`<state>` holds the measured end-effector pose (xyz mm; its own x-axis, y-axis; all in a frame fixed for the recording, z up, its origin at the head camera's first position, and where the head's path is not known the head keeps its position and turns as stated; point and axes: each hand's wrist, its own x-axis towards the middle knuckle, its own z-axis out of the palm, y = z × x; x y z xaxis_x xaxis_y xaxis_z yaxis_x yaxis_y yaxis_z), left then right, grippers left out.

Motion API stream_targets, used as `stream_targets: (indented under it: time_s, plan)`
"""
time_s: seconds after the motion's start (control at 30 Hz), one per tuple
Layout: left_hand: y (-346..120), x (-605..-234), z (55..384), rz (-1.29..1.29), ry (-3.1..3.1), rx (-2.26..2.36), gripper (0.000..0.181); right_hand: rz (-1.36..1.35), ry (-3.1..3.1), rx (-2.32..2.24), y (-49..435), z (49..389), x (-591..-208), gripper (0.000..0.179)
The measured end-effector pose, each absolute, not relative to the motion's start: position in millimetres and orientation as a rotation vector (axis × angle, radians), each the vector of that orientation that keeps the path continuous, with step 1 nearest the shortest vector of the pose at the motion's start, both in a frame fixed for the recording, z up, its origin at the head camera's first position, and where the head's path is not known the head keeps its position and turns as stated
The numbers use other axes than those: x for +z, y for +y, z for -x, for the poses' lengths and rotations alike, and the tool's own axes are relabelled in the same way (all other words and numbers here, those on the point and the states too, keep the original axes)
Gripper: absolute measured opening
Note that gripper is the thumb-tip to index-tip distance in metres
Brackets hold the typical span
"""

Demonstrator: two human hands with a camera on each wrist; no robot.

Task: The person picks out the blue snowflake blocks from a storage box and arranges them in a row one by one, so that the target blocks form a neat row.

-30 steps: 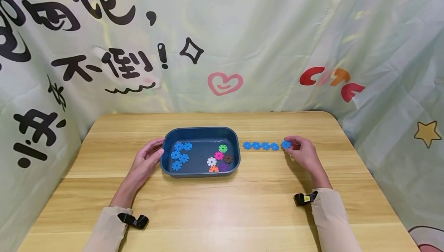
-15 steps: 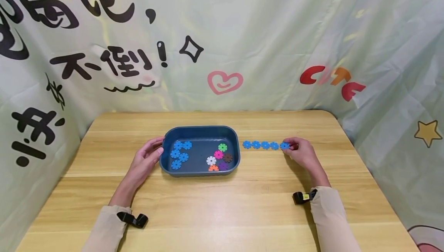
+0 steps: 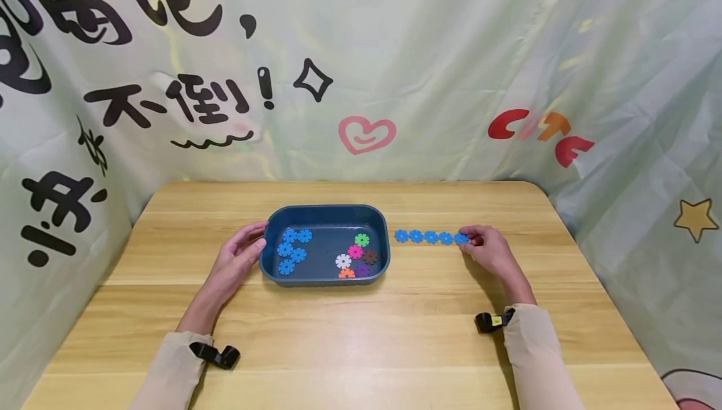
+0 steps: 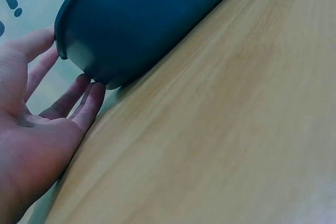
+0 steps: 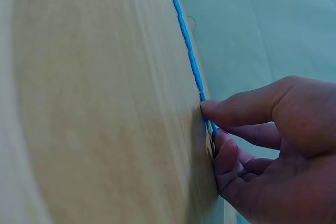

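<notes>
Toward the far edge of the table [image 3: 361, 341], beside the tray [image 3: 324, 283] which the relaxed left hand [image 3: 239, 258] touches, the right hand [image 3: 493, 250] at the right end of the blue row [image 3: 431, 237] pinches the last disc [image 3: 460, 238], probably light, stiff and slippery, best held by its outer rim.

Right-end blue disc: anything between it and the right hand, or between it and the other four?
Nothing visible, either way. The right hand pinches the right-end blue disc right beside the other four blue discs. The tray is beyond the row's far end, out of the way.
</notes>
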<state>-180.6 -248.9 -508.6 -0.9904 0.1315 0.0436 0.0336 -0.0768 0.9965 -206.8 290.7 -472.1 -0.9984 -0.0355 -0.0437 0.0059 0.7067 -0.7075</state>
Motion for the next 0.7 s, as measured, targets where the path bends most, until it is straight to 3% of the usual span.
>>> stream_targets:
  time_s: [0.7]
  plan:
    - [-250, -511, 180, -0.223, 2.071, 2.266, 0.049, 0.067, 2.816, -1.381, 279, 195, -450, 0.039]
